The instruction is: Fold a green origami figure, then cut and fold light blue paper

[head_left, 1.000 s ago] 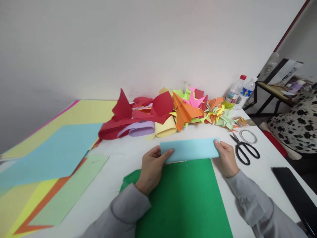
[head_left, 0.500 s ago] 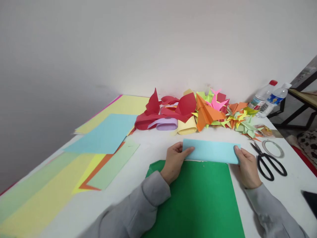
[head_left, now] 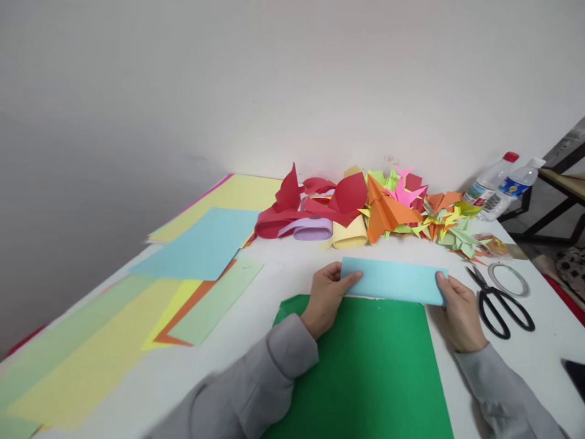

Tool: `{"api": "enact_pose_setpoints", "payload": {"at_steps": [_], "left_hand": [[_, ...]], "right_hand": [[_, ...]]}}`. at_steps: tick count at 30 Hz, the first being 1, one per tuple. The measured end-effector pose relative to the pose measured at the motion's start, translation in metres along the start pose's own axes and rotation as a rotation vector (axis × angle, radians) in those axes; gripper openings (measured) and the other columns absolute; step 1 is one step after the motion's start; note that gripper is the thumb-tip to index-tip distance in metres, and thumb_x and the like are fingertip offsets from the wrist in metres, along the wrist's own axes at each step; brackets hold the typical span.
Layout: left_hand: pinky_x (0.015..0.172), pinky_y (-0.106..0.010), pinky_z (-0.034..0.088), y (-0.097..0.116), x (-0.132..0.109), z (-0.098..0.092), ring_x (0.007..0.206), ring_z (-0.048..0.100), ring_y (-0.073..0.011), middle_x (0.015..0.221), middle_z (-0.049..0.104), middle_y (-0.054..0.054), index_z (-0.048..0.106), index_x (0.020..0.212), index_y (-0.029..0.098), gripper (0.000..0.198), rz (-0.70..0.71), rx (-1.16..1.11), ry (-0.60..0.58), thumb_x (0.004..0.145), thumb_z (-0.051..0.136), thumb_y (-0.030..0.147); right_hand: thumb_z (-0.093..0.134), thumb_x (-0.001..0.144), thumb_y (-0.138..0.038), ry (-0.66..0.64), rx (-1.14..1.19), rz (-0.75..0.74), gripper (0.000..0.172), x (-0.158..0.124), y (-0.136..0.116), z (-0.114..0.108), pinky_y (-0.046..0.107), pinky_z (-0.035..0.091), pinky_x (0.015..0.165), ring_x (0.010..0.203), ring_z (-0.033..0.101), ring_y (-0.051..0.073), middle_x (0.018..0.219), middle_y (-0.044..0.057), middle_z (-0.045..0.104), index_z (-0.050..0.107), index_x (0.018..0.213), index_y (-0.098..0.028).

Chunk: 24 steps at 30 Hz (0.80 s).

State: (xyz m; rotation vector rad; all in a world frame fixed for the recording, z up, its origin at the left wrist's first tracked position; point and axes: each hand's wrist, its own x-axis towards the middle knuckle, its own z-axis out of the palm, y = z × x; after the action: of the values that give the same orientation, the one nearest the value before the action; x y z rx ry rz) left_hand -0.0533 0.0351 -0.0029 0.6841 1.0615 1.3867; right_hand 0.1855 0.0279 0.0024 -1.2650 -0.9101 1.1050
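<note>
A light blue strip of paper (head_left: 395, 280) is stretched level between my two hands, just past the far edge of a green sheet (head_left: 370, 366). My left hand (head_left: 325, 299) pinches its left end, thumb on top and fingers behind. At the other end, my right hand (head_left: 461, 312) grips the strip the same way, its thumb on the near face. Black-handled scissors (head_left: 496, 302) lie beside my right hand, with a roll of clear tape (head_left: 508, 279) partly next to them.
Coloured paper sheets (head_left: 196, 244) overlap on the left of the white table (head_left: 219, 381). Along the wall sit red paper shapes (head_left: 315, 204), rolled paper loops, and a heap of folded paper figures (head_left: 393, 207). Two plastic bottles (head_left: 512, 186) stand at the back right.
The whole view has shifted slightly, so everything appears a little further right. Both hands keep hold of the blue paper strip in the same pose.
</note>
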Motion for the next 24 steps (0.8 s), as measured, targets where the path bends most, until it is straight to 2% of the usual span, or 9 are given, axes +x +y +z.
{"api": "enact_pose_setpoints", "payload": {"at_steps": [9, 13, 24], "left_hand": [[0.062, -0.027, 0.05, 0.004, -0.0023, 0.0019, 0.062, 0.062, -0.0148, 0.072, 0.072, -0.003, 0.07, 0.075, 0.013, 0.036, -0.007, 0.032, 0.012, 0.051, 0.087, 0.033], [0.063, -0.028, 0.05, 0.0028, -0.0009, 0.0008, 0.063, 0.061, -0.0148, 0.073, 0.072, -0.003, 0.069, 0.075, 0.013, 0.038, -0.021, 0.035, 0.023, 0.049, 0.088, 0.033], [0.054, -0.025, 0.043, 0.0, 0.0015, -0.0014, 0.057, 0.055, -0.0121, 0.064, 0.063, 0.002, 0.065, 0.072, 0.014, 0.038, 0.001, 0.091, 0.061, 0.048, 0.087, 0.035]], "right_hand": [[0.071, 0.073, -0.053, -0.002, -0.03, -0.05, 0.04, 0.0002, -0.0003, 0.0025, 0.025, 0.031, 0.057, 0.06, 0.038, 0.013, 0.06, -0.002, 0.049, 0.063, 0.064, -0.016], [0.069, 0.075, -0.055, 0.0, -0.067, -0.097, 0.043, -0.0003, -0.0014, 0.0033, 0.025, 0.026, 0.053, 0.057, 0.031, 0.011, 0.056, -0.005, 0.04, 0.057, 0.06, -0.017], [0.065, 0.076, -0.058, -0.008, -0.106, -0.116, 0.048, 0.0006, -0.0017, 0.0035, 0.025, 0.022, 0.051, 0.055, 0.025, 0.011, 0.055, -0.006, 0.03, 0.047, 0.055, -0.019]]}}
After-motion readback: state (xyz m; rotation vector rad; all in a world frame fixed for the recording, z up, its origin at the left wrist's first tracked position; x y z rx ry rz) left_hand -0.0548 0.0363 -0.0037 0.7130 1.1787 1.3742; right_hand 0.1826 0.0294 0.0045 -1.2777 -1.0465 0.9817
